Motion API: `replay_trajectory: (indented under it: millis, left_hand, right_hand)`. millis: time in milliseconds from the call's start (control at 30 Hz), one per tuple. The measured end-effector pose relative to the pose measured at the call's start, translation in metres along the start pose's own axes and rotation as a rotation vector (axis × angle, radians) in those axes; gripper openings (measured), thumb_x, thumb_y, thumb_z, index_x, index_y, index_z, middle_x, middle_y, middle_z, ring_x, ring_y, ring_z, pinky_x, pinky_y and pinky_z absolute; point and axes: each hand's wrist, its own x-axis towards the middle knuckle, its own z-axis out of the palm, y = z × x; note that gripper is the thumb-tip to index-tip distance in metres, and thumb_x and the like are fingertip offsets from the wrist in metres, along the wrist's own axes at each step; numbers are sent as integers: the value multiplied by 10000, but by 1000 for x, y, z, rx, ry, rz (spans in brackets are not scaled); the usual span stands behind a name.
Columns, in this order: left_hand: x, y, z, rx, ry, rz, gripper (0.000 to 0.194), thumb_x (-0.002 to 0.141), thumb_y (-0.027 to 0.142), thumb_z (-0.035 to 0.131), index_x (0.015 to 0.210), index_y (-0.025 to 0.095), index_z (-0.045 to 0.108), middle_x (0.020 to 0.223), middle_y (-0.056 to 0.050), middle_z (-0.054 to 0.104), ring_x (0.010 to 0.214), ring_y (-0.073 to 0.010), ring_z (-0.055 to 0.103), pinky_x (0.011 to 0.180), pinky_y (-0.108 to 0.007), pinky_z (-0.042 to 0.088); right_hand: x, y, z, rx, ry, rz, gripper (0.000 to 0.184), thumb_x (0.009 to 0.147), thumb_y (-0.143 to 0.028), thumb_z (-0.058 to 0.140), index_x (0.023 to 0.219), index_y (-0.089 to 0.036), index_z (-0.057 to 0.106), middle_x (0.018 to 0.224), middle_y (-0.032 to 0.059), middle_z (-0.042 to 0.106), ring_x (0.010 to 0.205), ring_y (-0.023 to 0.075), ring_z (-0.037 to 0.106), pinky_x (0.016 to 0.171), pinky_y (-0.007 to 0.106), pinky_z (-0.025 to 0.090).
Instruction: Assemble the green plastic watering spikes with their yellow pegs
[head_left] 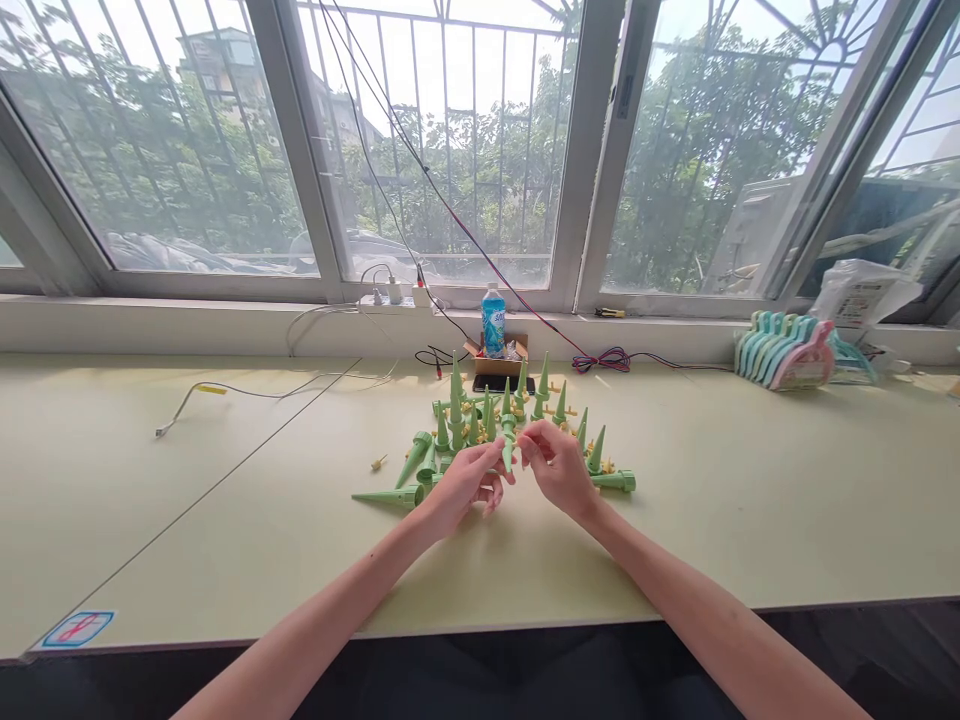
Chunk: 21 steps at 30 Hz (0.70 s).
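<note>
Between the fingers of my left hand is a green plastic watering spike, its pointed end towards me. Right beside it, my right hand has thumb and fingertips pinched together near the spike's side. Whatever those fingertips grip is too small to make out. Around and behind both hands, several more green spikes stand upright or lie on the table, such as a lying spike at the left and an upright spike at the right. Small yellow fittings are scattered among them; one loose yellow fitting lies off to the left.
A blue-labelled bottle stands by a small cardboard box, with a dark phone in front. Coiled cable and a stack of pastel hangers sit to the right. A white cable crosses the table's left side.
</note>
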Motion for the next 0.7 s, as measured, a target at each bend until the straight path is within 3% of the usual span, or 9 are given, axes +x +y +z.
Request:
replay_trajectory:
  millis: [300, 400, 533, 700]
  left_hand:
    - [-3, 1, 3, 211, 89, 170, 382, 816, 507, 627, 778, 188, 421, 722, 28, 556, 402, -45, 463, 376, -191, 328]
    - [-3, -2, 3, 262, 101, 238, 320, 805, 455, 653, 895, 198, 485, 735, 42, 540, 397, -43, 450, 373, -195, 330]
    - [-2, -5, 2, 314, 139, 279, 380, 804, 420, 653, 1096, 215, 521, 814, 22, 544, 427, -41, 444, 381, -198, 370]
    - [0, -8, 1, 385, 197, 307, 378, 826, 406, 624, 1141, 215, 544, 877, -3, 532, 456, -37, 443, 407, -198, 405]
  right_hand:
    - [0, 2, 0, -53, 5, 49, 297, 937, -407, 462, 722, -204, 476, 517, -44, 440, 452, 109, 416, 463, 239, 335]
    - [1, 3, 0, -76, 18, 41, 318, 936, -403, 457, 689, -203, 459, 522, -47, 393, 458, 102, 357, 452, 238, 287]
    - [1, 4, 1, -79, 18, 30, 326, 932, -370, 465, 656, -198, 443, 538, -45, 373, 478, 98, 317, 457, 241, 254]
    - [1, 6, 1, -75, 20, 46, 328, 931, -371, 468, 655, -193, 452, 538, -48, 365, 481, 96, 312, 459, 241, 252]
